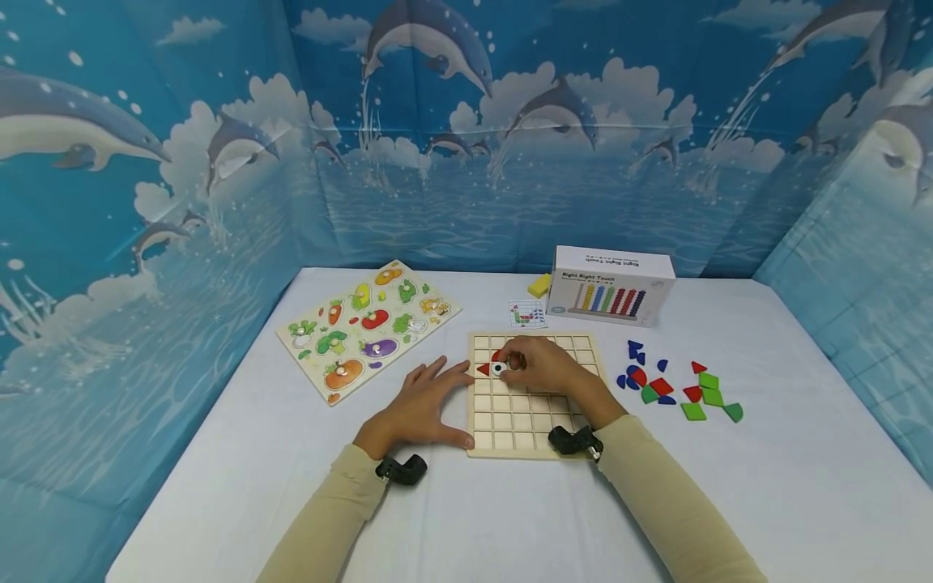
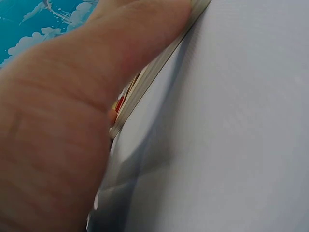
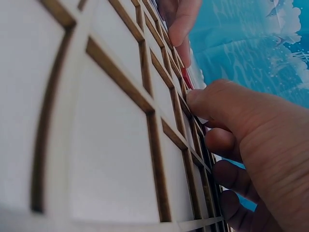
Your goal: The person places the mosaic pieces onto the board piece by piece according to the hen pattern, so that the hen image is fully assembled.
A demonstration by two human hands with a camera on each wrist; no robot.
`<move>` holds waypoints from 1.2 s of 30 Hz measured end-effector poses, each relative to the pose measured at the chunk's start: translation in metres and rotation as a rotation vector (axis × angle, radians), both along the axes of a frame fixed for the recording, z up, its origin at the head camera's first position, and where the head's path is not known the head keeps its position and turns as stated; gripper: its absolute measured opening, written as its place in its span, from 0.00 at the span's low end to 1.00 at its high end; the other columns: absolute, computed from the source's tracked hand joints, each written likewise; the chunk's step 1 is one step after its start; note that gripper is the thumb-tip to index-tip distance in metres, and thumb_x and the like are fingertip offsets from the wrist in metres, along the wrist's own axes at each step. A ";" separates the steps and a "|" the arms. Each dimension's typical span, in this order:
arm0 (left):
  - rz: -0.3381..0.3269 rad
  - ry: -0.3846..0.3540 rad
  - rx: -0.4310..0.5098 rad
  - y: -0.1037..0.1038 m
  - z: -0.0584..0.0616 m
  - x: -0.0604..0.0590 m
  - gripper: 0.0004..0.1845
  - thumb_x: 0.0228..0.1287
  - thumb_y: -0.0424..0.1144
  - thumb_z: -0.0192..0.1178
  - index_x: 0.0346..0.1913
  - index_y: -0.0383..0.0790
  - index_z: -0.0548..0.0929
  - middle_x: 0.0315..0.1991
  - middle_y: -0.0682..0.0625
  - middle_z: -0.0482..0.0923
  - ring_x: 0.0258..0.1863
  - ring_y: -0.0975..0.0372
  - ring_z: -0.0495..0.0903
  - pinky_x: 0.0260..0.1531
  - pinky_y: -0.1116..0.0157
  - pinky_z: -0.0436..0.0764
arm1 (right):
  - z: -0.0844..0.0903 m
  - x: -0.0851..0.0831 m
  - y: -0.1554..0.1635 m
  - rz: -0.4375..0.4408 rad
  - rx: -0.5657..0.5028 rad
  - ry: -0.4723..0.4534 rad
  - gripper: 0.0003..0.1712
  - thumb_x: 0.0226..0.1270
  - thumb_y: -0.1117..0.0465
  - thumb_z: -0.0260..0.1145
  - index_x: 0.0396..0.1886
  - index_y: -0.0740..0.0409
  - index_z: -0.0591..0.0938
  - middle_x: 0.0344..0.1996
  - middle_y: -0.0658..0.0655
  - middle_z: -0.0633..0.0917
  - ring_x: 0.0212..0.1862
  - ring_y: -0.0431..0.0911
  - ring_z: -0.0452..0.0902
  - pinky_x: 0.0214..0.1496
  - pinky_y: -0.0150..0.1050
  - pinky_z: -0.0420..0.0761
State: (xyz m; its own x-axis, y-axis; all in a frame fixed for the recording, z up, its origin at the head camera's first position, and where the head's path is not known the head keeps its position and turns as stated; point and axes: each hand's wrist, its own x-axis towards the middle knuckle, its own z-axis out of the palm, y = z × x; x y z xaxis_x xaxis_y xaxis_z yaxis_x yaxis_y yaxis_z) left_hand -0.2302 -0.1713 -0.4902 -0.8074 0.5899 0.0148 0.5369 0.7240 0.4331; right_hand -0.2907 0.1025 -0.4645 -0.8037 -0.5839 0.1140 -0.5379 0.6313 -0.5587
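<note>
A wooden grid board (image 1: 503,441) lies on the white table. My left hand (image 1: 423,405) is spread at its left side, with thumb and fingertips touching the edge; the left wrist view shows the thumb (image 2: 145,34) along that edge. Over the board's upper left squares, my right hand (image 1: 543,366) pinches a white piece with a black round eye mark (image 1: 499,368) between thumb and fingers. Beside that piece lies a red triangular piece (image 1: 483,370), and another red piece (image 1: 496,355) sits just above, partly covered by the fingers. In the right wrist view the thumb (image 3: 207,101) reaches low over the grid.
Loose blue (image 1: 632,350), red (image 1: 661,386) and green pieces (image 1: 694,412) lie right of the board. Behind it are a printed pattern card (image 1: 527,314), a yellow block (image 1: 539,285) and a white box (image 1: 612,287). A vegetable puzzle board (image 1: 350,324) lies at left.
</note>
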 end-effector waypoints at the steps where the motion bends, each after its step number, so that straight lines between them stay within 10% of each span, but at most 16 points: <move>1: 0.001 0.000 -0.002 0.000 0.000 0.000 0.54 0.43 0.78 0.68 0.73 0.58 0.68 0.81 0.58 0.50 0.80 0.53 0.40 0.73 0.45 0.42 | 0.000 0.000 0.000 0.000 -0.002 -0.001 0.11 0.63 0.57 0.74 0.44 0.53 0.86 0.30 0.46 0.79 0.32 0.42 0.73 0.36 0.40 0.76; 36: -0.003 0.007 0.005 0.001 0.001 0.001 0.54 0.43 0.77 0.68 0.73 0.57 0.68 0.80 0.57 0.50 0.80 0.51 0.40 0.72 0.43 0.43 | 0.001 0.001 0.009 0.043 -0.075 -0.011 0.12 0.65 0.59 0.74 0.46 0.55 0.85 0.30 0.45 0.79 0.33 0.42 0.73 0.36 0.39 0.76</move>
State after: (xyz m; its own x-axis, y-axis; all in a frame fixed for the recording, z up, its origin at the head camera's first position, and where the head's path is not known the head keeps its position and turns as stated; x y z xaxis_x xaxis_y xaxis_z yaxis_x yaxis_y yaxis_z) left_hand -0.2292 -0.1701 -0.4889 -0.8052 0.5926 0.0236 0.5425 0.7200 0.4327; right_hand -0.2900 0.1111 -0.4630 -0.7793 -0.6083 0.1504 -0.5576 0.5638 -0.6092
